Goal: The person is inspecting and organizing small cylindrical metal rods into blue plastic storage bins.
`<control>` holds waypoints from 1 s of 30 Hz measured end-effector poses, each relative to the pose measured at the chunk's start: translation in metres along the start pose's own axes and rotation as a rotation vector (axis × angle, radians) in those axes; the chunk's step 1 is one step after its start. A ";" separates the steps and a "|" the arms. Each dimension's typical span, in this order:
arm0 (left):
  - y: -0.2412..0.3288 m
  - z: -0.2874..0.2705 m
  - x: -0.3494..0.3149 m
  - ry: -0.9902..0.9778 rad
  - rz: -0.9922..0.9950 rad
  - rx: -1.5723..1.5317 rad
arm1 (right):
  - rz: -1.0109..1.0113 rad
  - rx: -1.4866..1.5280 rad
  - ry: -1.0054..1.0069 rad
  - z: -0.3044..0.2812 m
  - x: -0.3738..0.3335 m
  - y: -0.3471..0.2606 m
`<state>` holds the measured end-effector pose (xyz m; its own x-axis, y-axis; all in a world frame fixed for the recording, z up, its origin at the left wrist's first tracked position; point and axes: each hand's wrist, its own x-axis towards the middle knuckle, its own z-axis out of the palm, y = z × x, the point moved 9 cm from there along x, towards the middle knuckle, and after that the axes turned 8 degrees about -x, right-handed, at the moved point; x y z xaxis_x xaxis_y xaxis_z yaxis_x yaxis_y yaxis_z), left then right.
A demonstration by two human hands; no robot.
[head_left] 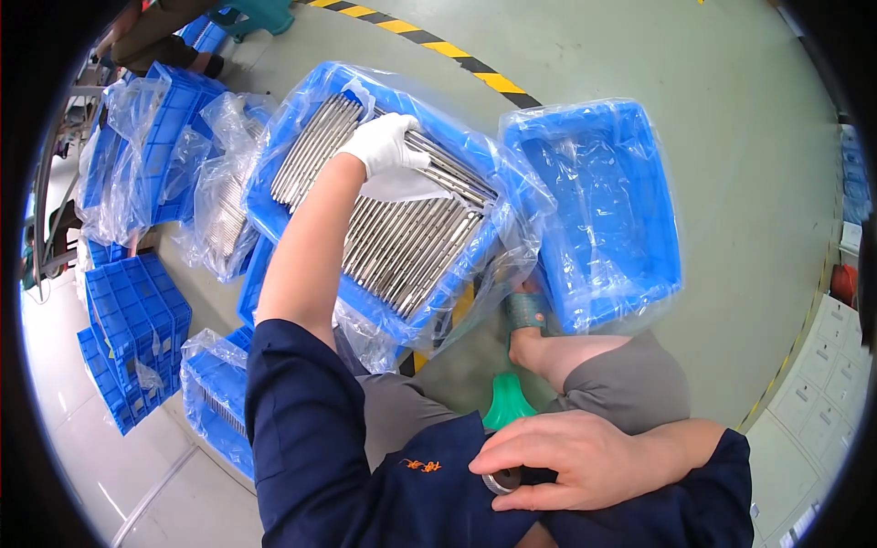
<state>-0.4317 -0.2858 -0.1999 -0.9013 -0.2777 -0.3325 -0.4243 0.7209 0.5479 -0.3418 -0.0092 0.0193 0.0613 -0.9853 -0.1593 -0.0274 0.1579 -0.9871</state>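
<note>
My left hand (384, 148), in a white glove, reaches over a blue crate (258, 205) lined with clear plastic. Its fingers are closed on a thin white sheet (406, 187), which lies over part of the rods; the fingertips are partly hidden. Slim metal rods (402, 251) fill the crate in side-by-side rows, some slanting another way at the far right. Close to my chest, my bare right hand (571, 461) curls its thumb and fingers around a small round thing with a metal rim (501, 481). The rest of that thing is hidden by the hand.
To the right stands another blue crate (671, 228) with a clear plastic liner. Stacked blue crates (137, 320) and plastic-wrapped ones with rods (224, 219) crowd the left. A green stool edge (508, 402) shows between my legs. Yellow-black tape (448, 47) crosses the floor; another person (155, 41) is at far left.
</note>
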 end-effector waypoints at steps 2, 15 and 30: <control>0.012 -0.001 -0.002 -0.015 0.148 0.225 | -0.005 0.000 0.003 0.000 0.000 -0.001; 0.016 0.017 0.006 -0.295 -0.074 0.610 | -0.018 0.008 0.006 0.002 -0.001 -0.001; 0.083 0.044 -0.012 -0.109 0.299 0.733 | -0.056 -0.002 -0.018 0.010 -0.003 -0.008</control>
<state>-0.4528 -0.1950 -0.1839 -0.9382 0.0298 -0.3449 0.0337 0.9994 -0.0054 -0.3323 -0.0064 0.0271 0.0804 -0.9913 -0.1039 -0.0249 0.1022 -0.9944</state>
